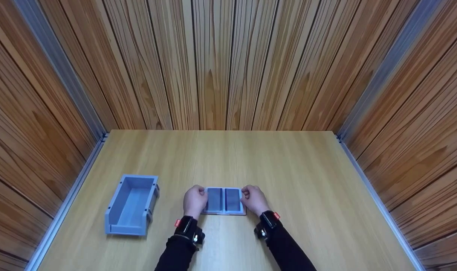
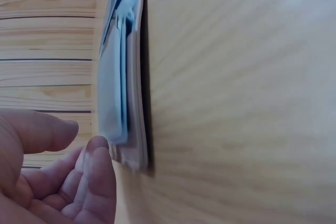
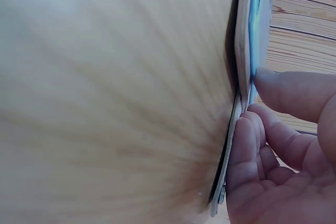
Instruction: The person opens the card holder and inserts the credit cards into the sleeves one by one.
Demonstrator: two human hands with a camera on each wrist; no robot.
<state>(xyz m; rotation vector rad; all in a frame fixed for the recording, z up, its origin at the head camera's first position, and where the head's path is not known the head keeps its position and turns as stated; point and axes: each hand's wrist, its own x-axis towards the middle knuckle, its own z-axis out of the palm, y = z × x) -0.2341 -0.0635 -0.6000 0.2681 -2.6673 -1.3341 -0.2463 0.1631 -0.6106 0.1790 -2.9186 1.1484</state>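
Note:
An opened wallet [image 1: 223,200] with two blue inner panels lies flat on the table between the hands. Seen edge-on in the left wrist view, the wallet [image 2: 113,87] has thin light-blue leaves above a pale cover. My left hand [image 1: 195,201] is at its left end, fingers bent; a gap shows between thumb and index finger [image 2: 97,148], whose tip is close to the wallet's corner. At the right end, my right hand [image 1: 254,199] has its thumb [image 3: 283,90] and fingertips against the wallet's edge [image 3: 242,51]. A strap with a small snap [image 3: 221,195] runs beside those fingers.
A blue-grey open-topped plastic bin [image 1: 132,203] stands on the table [image 1: 288,165] to the left of the left hand. Wood-plank walls [image 1: 213,64] with metal corner rails [image 1: 68,71] enclose the back and sides.

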